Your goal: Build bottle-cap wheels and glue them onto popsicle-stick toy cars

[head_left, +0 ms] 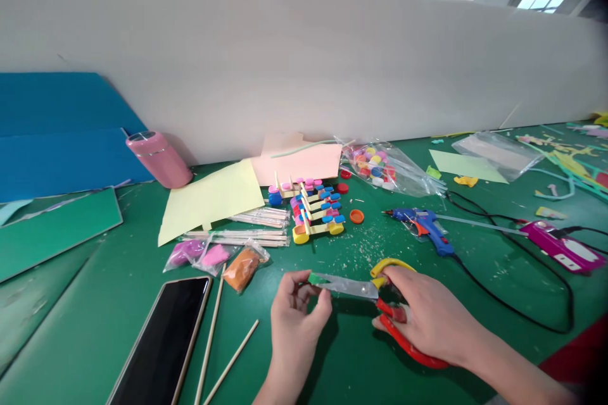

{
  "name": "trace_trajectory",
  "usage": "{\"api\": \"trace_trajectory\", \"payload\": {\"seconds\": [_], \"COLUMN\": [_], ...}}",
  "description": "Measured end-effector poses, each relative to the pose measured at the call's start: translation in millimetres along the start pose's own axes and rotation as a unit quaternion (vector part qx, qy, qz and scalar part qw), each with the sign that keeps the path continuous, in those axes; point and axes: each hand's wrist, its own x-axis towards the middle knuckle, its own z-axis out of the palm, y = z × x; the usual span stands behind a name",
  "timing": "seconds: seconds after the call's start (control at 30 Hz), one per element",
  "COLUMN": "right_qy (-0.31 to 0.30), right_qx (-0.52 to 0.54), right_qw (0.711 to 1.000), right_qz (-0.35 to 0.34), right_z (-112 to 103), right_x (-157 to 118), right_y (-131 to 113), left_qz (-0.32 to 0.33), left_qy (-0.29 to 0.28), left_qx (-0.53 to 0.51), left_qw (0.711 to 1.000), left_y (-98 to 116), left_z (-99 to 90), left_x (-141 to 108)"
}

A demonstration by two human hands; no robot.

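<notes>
My right hand [422, 313] is closed on a pair of scissors [351, 286] with one yellow and one red handle. Their blades point left. At the blade tips, my left hand [300, 310] has its fingers curled round a small green piece [317, 278]; part of it is hidden by the fingers and blades. Beyond both hands stands a small craft build [316, 209] of sticks with blue, pink and yellow parts. An orange bottle cap [356, 216] lies beside it.
A phone [161, 342] and two wooden sticks [232, 361] lie at left. Clay packets [243, 269], yellow paper [213, 199] and a pink bottle [160, 159] are behind them. At right are a blue glue gun [430, 228], black cable and purple power strip [563, 245]. A bag of caps [380, 168] lies behind.
</notes>
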Motion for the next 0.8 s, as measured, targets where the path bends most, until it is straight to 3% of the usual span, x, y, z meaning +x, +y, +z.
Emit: {"api": "trace_trajectory", "payload": {"seconds": [0.3,0.63,0.8], "right_qy": [-0.032,-0.041,-0.019], "right_qx": [-0.036,-0.06,-0.027], "right_qw": [0.999,0.997,0.998], "right_qz": [0.017,0.027,0.06], "right_z": [5.5,13.5,13.3], "right_x": [1.0,2.5,7.7], "right_y": [-5.6,-2.1,5.4], "left_qz": [0.057,0.091,0.03], "left_qy": [0.029,0.035,0.012], "left_qx": [0.073,0.077,0.017], "left_qw": [0.995,0.992,0.999], "left_y": [-3.0,-2.7,-8.4], "left_z": [-0.5,0.3,1.5], "left_x": [-0.2,-3.0,-1.9]}}
